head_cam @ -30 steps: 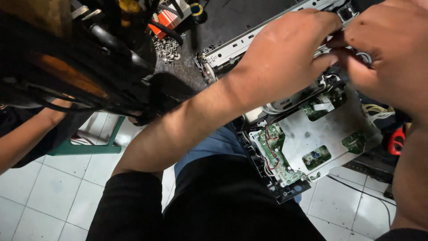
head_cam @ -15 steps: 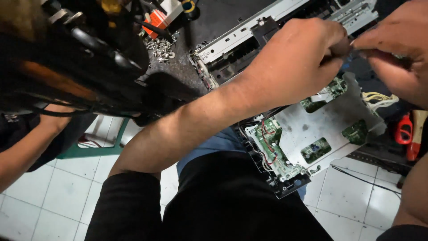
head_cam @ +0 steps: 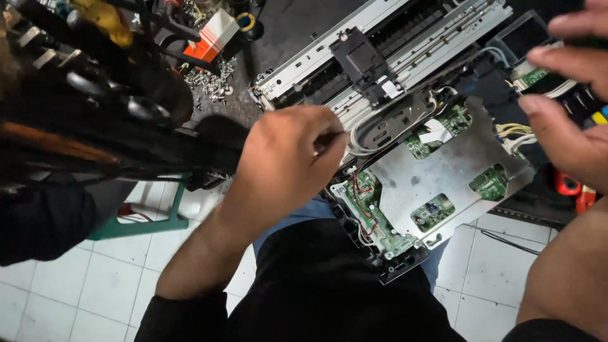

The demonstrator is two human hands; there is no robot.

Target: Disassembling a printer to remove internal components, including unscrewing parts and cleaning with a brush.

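The left hand (head_cam: 285, 158) is curled closed, its grip pinching a thin white cable (head_cam: 354, 140) at the edge of the opened grey printer chassis (head_cam: 405, 63). The cable loops beside a flat grey metal shield plate (head_cam: 437, 174) with green circuit boards (head_cam: 491, 182) showing through its cut-outs. The right hand (head_cam: 563, 136) hovers open over the chassis's right side, holding nothing. Loose silver screws (head_cam: 212, 82) lie on the dark surface (head_cam: 291, 25) near an orange and white box (head_cam: 212, 35).

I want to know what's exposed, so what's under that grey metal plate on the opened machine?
Green circuit boards show through cutouts in the plate and along its edge, with red wires at the left corner. The rest beneath the plate is covered.
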